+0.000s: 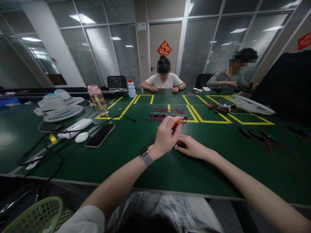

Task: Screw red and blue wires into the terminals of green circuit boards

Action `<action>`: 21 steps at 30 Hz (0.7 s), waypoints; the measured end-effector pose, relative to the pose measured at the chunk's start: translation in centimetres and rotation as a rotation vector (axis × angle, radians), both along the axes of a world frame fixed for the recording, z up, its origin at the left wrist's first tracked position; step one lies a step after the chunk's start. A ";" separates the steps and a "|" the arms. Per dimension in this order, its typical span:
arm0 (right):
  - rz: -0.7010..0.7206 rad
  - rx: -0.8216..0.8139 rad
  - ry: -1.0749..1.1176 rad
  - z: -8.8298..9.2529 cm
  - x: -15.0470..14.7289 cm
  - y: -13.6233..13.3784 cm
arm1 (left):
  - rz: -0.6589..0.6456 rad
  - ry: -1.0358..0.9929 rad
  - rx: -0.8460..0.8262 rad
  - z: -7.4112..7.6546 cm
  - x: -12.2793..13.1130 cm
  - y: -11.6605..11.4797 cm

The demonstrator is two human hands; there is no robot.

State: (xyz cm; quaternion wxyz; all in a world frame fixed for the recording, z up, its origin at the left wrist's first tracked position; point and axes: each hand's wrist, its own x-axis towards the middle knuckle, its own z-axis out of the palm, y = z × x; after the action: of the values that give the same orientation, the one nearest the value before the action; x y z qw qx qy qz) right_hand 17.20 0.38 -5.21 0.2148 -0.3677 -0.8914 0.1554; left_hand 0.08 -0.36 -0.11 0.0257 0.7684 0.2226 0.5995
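Note:
My left hand [165, 134], with a watch on its wrist, is raised above the table with its fingers curled around an orange and black object [176, 124]. Most of that object is hidden by the fingers, so its kind does not show. Close by on the right, my right hand [191, 147] rests low at the table top, its fingertips closed together. A small pale bit shows at those fingertips, too little to name. Just beyond both hands lies a row of small green circuit boards [167, 114] with red and blue wires sticking out on both sides.
On the left are a phone [100, 136], a white mouse [82, 137], a white power strip [75, 128], cables, white fans [60, 110] and a bottle [98, 102]. Wired boards [257, 134] and a keyboard [254, 105] lie right. Two people [164, 79] sit across the table [136, 168].

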 end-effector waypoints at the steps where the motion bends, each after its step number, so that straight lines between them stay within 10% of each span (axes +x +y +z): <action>1: 0.000 -0.001 0.000 0.0 0.0 0.0 | 0.000 0.001 -0.002 0.0 0.0 0.0; 21: -0.008 0.011 -0.012 0.1 0.0 -0.1 | 0.007 0.010 0.009 0.0 0.0 0.1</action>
State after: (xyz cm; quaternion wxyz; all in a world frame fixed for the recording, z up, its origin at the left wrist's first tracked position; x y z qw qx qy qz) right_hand 17.20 0.25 -5.15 0.2118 -0.3710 -0.8920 0.1475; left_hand 0.11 -0.28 -0.13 0.0192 0.7705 0.2229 0.5968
